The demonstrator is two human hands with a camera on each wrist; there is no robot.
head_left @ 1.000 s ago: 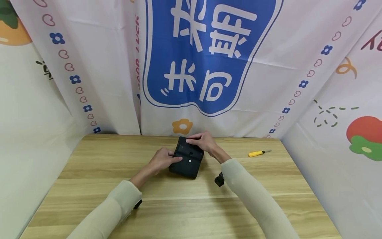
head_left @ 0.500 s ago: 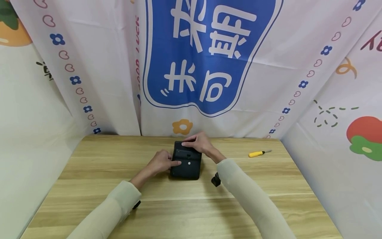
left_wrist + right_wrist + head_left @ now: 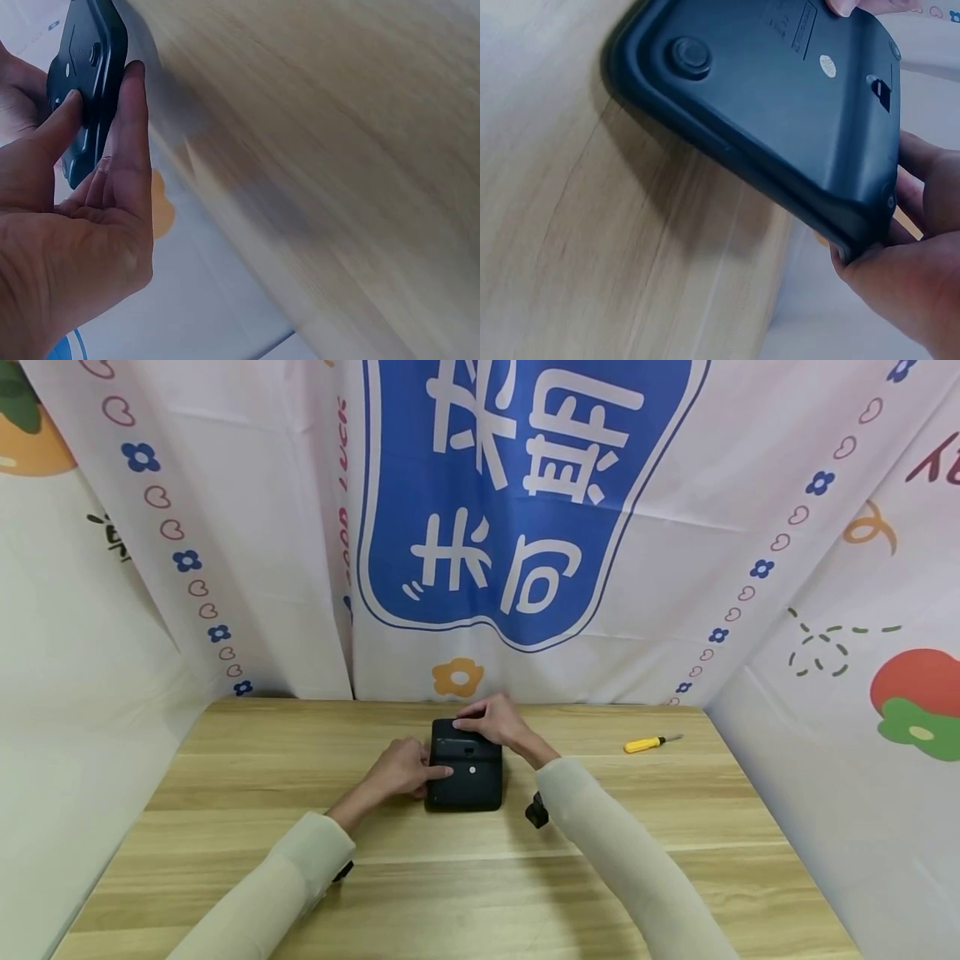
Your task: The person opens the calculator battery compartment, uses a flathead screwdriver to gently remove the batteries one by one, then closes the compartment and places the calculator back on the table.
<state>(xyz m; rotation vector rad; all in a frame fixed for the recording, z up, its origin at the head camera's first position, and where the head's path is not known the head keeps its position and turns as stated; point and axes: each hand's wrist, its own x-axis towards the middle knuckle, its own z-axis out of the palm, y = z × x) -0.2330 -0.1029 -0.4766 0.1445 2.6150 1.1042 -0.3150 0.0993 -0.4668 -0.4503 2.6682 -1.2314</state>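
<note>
A black calculator-shaped device (image 3: 465, 791) is held with its underside facing up; its front face is hidden. The right wrist view shows its round rubber foot (image 3: 691, 58), a small white sticker (image 3: 827, 66) and a recessed slot (image 3: 880, 94). My left hand (image 3: 401, 768) pinches the left edge, thumb on the underside and fingers beneath, as the left wrist view also shows. At the far edge, my right hand (image 3: 498, 720) grips the upper right part, thumb on top. One side of the device is tilted up off the wooden table (image 3: 420, 893).
A yellow-handled screwdriver (image 3: 645, 745) lies on the table at the right. White printed cloth (image 3: 300, 610) hangs behind the table and at both sides. A black wrist camera (image 3: 537, 811) sticks out below the right sleeve.
The device has turned from a slant to nearly square with the table and shifted slightly left. My right hand moved left and a little lower with it; both hands keep their hold.
</note>
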